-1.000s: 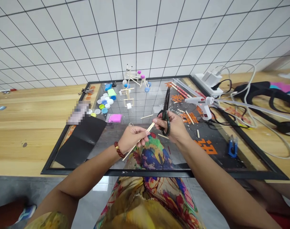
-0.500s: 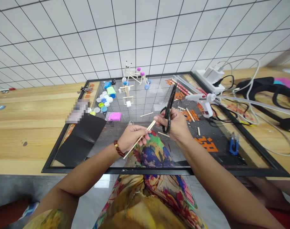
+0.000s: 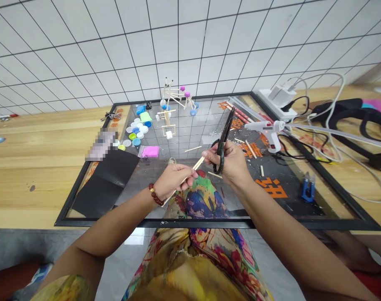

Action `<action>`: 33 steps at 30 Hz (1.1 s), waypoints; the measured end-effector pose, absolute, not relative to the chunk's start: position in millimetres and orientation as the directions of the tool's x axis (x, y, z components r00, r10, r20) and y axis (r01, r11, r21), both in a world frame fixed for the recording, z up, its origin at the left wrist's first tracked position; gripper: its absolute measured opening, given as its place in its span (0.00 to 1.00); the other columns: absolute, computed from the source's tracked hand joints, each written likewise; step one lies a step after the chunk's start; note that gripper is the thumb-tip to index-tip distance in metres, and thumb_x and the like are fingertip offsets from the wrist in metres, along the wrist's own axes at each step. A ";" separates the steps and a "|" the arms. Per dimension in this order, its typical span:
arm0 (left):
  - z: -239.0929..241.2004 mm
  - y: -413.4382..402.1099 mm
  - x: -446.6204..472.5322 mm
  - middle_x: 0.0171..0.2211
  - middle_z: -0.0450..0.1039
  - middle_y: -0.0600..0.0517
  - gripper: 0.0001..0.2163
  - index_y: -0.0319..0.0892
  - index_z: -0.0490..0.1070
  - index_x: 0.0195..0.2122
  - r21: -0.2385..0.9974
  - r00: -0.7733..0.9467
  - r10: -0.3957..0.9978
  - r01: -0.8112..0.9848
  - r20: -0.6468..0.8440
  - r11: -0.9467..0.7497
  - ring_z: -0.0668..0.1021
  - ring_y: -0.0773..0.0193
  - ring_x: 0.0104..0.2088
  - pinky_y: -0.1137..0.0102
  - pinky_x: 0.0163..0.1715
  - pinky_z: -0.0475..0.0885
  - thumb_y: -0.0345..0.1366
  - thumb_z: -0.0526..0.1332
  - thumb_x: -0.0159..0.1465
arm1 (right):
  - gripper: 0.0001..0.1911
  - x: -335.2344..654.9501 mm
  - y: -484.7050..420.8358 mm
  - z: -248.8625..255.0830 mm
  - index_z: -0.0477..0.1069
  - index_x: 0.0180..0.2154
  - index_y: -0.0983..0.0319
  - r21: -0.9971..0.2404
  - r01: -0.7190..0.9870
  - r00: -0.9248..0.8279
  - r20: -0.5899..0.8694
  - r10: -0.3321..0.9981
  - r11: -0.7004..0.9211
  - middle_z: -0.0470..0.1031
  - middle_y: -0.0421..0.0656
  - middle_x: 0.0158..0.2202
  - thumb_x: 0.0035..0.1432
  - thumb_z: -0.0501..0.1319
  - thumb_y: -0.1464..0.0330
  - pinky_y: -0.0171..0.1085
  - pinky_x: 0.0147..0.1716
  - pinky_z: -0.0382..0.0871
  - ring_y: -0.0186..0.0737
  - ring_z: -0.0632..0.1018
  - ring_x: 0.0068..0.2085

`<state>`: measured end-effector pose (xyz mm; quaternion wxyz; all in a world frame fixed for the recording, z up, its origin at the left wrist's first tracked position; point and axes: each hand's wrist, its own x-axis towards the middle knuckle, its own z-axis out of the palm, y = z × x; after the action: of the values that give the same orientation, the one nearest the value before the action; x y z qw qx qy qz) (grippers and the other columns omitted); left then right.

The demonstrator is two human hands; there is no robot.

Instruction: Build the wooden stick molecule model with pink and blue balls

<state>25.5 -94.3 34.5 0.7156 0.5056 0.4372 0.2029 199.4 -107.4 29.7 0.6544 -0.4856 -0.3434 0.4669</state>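
Observation:
My left hand is closed around a thin wooden stick that points up and to the right. My right hand grips black scissors by the handles, blades shut and pointing away from me; its fingertips touch the stick's upper end. Both hands hover over the near part of a glass sheet in a black frame. A bead bracelet is on my left wrist.
On the glass: a stick-and-ball model, bottle caps, a pink pad, black paper, loose stick pieces, a blue clip. A white glue gun, power strip and cables lie right. Wooden table left.
The scissors' blades tilted from nearly upright to leaning right. My left hand slid slightly up along the stick, so less of it shows below my wrist.

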 end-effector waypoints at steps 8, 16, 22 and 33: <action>36.4 -95.7 25.5 0.17 0.63 0.57 0.08 0.36 0.73 0.25 0.922 0.533 0.759 0.122 -0.374 0.368 0.58 0.78 0.14 0.76 0.14 0.46 0.33 0.58 0.57 | 0.27 198.5 -106.8 32.0 0.65 0.26 0.59 -0.962 -0.257 0.319 0.004 0.948 0.091 0.71 0.33 0.21 0.26 0.79 0.61 0.33 0.21 0.72 0.31 0.74 0.21; 31.3 -94.1 25.2 0.18 0.62 0.57 0.08 0.36 0.73 0.27 0.921 0.555 0.747 0.101 -0.365 0.375 0.56 0.78 0.14 0.76 0.15 0.44 0.35 0.60 0.56 | 0.28 198.7 -105.2 31.2 0.65 0.26 0.59 -0.954 -0.285 0.325 -0.003 0.946 0.095 0.70 0.32 0.21 0.24 0.80 0.63 0.33 0.21 0.72 0.29 0.73 0.20; 33.7 -95.0 25.3 0.17 0.63 0.57 0.08 0.36 0.74 0.27 0.926 0.550 0.750 0.136 -0.366 0.352 0.57 0.78 0.14 0.76 0.15 0.46 0.35 0.59 0.56 | 0.28 200.5 -106.1 31.9 0.64 0.25 0.59 -0.937 -0.350 0.306 -0.112 0.945 0.002 0.70 0.32 0.18 0.24 0.80 0.65 0.30 0.17 0.69 0.30 0.73 0.19; 32.4 -96.5 26.5 0.19 0.67 0.55 0.09 0.36 0.75 0.30 0.936 0.538 0.772 0.108 -0.339 0.336 0.58 0.77 0.15 0.76 0.15 0.47 0.35 0.58 0.57 | 0.28 195.1 -107.1 29.8 0.63 0.26 0.60 -0.911 -0.413 0.344 -0.179 0.922 -0.023 0.71 0.33 0.19 0.27 0.79 0.65 0.29 0.18 0.68 0.30 0.73 0.19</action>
<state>26.5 -96.5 32.4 0.7020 0.5254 0.4186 0.2364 195.1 -107.1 29.8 0.6506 -0.4985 -0.2554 0.5128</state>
